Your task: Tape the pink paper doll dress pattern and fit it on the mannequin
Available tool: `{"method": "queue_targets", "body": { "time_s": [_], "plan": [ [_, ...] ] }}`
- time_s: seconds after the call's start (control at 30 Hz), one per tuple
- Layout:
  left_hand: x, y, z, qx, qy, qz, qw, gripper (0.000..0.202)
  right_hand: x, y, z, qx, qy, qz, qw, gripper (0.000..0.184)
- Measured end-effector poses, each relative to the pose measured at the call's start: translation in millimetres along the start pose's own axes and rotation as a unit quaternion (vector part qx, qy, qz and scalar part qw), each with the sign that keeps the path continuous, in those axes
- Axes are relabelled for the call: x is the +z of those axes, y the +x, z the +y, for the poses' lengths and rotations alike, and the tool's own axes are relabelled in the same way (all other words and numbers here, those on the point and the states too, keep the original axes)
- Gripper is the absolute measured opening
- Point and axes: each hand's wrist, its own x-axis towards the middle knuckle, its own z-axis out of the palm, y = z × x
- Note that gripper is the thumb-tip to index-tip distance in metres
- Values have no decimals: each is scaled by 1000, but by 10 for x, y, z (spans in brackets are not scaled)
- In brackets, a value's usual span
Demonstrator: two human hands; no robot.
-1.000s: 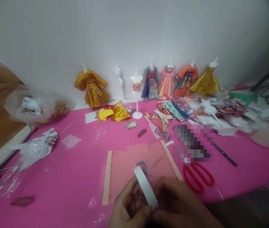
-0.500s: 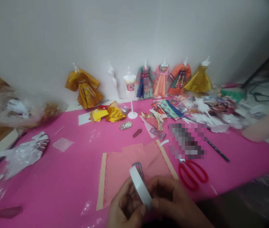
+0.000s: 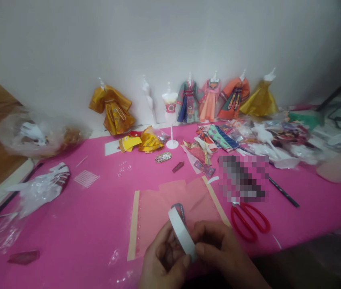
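Observation:
Between my two hands is a white roll of tape point(image 3: 182, 233), tilted with its edge toward me. My left hand point(image 3: 162, 257) is closed around its left side, thumb near the lower end. On the right side, my right hand point(image 3: 218, 249) pinches the roll's lower edge with thumb and fingers. Beneath and beyond the hands lies a piece of pink cloth point(image 3: 154, 212) with beige strips point(image 3: 133, 224) along its sides. A small dark patterned piece point(image 3: 180, 210) on the cloth is partly covered by the roll.
Red-handled scissors point(image 3: 250, 222) lie right of the cloth, their blades blurred out. A black pencil-like stick point(image 3: 283, 192) is beyond them. Miniature dressed forms point(image 3: 190, 100) line the wall. Fabric scraps point(image 3: 200, 152), a small white stand point(image 3: 172, 143) and plastic bags point(image 3: 42, 188) rest on the pink table point(image 3: 92, 224).
The view has shifted slightly, so everything on the table appears a little farther right. Both hands keep their hold on the tape roll.

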Motion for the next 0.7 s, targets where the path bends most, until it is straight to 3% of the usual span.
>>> {"method": "queue_targets", "body": {
  "time_s": [0.3, 0.57, 0.7],
  "plan": [
    [107, -21, 19, 6, -57, 36, 998, 58, -23, 35, 113, -4, 7, 12, 1000, 34],
    [102, -10, 2, 22, -66, 34, 997, 50, -45, 42, 154, -23, -15, 33, 999, 27],
    [62, -7, 8, 42, -25, -3, 999, 50, -36, 4, 94, -32, -66, 71, 995, 24]
  ]
}}
